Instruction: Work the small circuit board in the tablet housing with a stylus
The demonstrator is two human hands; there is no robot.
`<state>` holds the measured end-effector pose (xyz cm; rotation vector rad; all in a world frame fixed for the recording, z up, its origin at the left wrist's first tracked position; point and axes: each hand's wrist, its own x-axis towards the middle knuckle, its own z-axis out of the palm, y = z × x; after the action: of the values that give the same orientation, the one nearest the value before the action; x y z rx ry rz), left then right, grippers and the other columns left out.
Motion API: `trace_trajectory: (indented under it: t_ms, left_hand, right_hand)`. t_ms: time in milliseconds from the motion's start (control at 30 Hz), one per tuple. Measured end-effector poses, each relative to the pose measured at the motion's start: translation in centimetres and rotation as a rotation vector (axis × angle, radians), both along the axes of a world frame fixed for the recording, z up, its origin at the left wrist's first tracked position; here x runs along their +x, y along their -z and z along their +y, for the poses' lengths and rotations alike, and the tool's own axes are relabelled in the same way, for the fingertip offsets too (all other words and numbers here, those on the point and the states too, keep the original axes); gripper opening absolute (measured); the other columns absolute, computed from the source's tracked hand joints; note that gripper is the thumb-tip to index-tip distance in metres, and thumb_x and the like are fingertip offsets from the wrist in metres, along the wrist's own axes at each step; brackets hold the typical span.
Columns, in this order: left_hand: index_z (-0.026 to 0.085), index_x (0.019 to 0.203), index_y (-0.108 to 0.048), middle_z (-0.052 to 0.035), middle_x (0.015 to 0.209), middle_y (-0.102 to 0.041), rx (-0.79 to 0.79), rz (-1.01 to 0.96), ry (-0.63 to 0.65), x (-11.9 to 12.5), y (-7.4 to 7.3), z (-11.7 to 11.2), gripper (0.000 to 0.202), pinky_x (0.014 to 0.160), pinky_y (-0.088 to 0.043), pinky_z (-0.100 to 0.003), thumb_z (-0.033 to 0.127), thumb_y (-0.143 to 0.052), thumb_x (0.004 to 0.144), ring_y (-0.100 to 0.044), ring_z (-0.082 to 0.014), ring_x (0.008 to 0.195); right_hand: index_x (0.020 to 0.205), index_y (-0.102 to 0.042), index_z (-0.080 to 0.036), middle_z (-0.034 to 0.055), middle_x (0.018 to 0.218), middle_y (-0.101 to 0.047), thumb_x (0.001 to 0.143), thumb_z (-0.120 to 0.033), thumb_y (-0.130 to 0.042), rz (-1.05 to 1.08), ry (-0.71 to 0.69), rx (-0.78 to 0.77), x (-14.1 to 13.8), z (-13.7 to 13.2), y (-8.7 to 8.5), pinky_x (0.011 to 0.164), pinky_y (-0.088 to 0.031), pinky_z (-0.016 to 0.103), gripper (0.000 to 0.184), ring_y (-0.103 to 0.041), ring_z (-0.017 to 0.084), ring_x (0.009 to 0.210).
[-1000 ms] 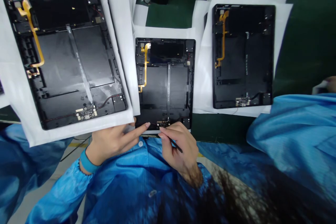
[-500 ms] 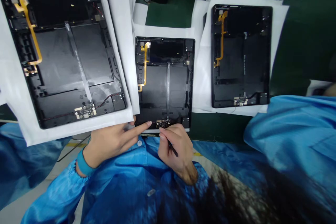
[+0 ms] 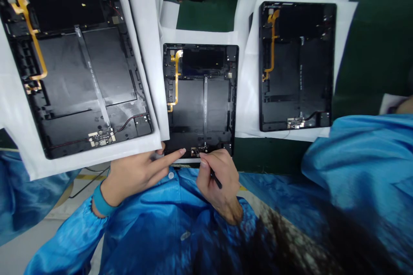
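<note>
Left hand (image 3: 135, 176) sits open, index finger (image 3: 171, 158) just beside the tiny connector board (image 3: 199, 151) on the bottom edge of the middle tablet housing (image 3: 189, 111); right hand (image 3: 221, 187) pinches a thin black tool (image 3: 216, 179) (tip's hidden). Looks like board work, needs steady placement next.

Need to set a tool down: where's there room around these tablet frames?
Green mat shows right of the right frame's white paper and in a strip below it, beside the middle frame. It's crowded at the middle frame's lower edge, where the left hand and right hand sit and the left frame's paper overlaps.
</note>
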<state>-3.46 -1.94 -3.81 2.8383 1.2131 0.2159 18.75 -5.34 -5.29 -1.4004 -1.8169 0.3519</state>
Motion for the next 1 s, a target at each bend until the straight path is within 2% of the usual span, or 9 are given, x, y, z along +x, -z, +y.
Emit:
trace_trajectory:
  t_ms: [167,267,400,500,667,833,1000]
  left_hand:
    - [0.04,0.164,-0.012,0.0049,0.091,-0.064,-0.002,0.001,-0.011,0.17,0.11,-0.12,0.065,0.051,-0.031,-0.029,0.032,-0.041,0.107,-0.055,-0.0115,0.063]
    - [0.043,0.161,-0.027,0.0041,0.089,-0.062,0.004,0.009,-0.014,0.28,0.2,-0.17,0.059,0.051,-0.03,-0.029,0.033,-0.044,0.106,-0.056,-0.0117,0.065]
    - [0.045,0.154,-0.042,0.0034,0.086,-0.058,0.018,0.018,-0.009,0.34,0.23,-0.11,0.049,0.052,-0.031,-0.029,0.035,-0.043,0.106,-0.055,-0.0112,0.065]
    - [0.044,0.156,-0.038,0.0039,0.087,-0.058,0.023,0.012,-0.01,0.39,0.27,-0.12,0.05,0.052,-0.033,-0.029,0.035,-0.042,0.107,-0.056,-0.0108,0.066]
    - [0.04,0.16,-0.031,0.0067,0.085,-0.061,0.035,-0.031,-0.029,0.49,0.41,-0.13,0.06,0.05,-0.033,-0.029,0.033,-0.051,0.104,-0.055,-0.0091,0.063]
    - [0.038,0.164,-0.017,0.0063,0.083,-0.058,0.042,-0.007,-0.004,0.31,0.53,-0.13,0.066,0.051,-0.033,-0.03,0.033,-0.047,0.105,-0.054,-0.0099,0.063]
    - [0.039,0.164,-0.02,0.0043,0.088,-0.06,0.01,0.035,0.019,0.15,0.55,-0.22,0.066,0.054,-0.033,-0.03,0.033,-0.047,0.104,-0.055,-0.0111,0.069]
  right_hand:
    - [0.108,-0.059,-0.02,0.003,0.083,-0.065,0.098,-0.011,-0.049,0.033,-0.081,-0.014,0.22,-0.15,0.03,0.06,-0.057,0.034,0.017,-0.062,0.018,0.072]
    - [0.11,-0.058,-0.018,0.0037,0.084,-0.066,0.101,-0.015,-0.049,0.022,-0.102,0.005,0.22,-0.24,0.29,0.061,-0.056,0.034,0.014,-0.062,0.018,0.073]
    - [0.114,-0.058,-0.016,0.0053,0.085,-0.064,0.097,-0.01,-0.051,0.011,-0.084,0.024,0.03,-0.26,0.57,0.06,-0.055,0.035,0.019,-0.061,0.02,0.074]
    - [0.116,-0.058,-0.015,0.0063,0.085,-0.063,0.095,-0.006,-0.052,0.011,-0.062,0.031,-0.2,-0.34,0.58,0.06,-0.054,0.036,0.023,-0.061,0.021,0.074]
    - [0.115,-0.058,-0.015,0.0067,0.085,-0.064,0.094,-0.005,-0.051,0.028,-0.048,0.036,-0.37,-0.4,0.5,0.06,-0.055,0.036,0.024,-0.061,0.021,0.074]
    - [0.114,-0.058,-0.016,0.0055,0.083,-0.064,0.093,-0.004,-0.051,0.027,-0.031,0.014,-0.33,-0.35,0.42,0.06,-0.054,0.036,0.025,-0.061,0.02,0.073]
    - [0.111,-0.059,-0.017,0.004,0.082,-0.064,0.089,-0.002,-0.051,0.04,-0.017,0.013,-0.4,-0.17,0.33,0.06,-0.053,0.034,0.028,-0.062,0.02,0.07]
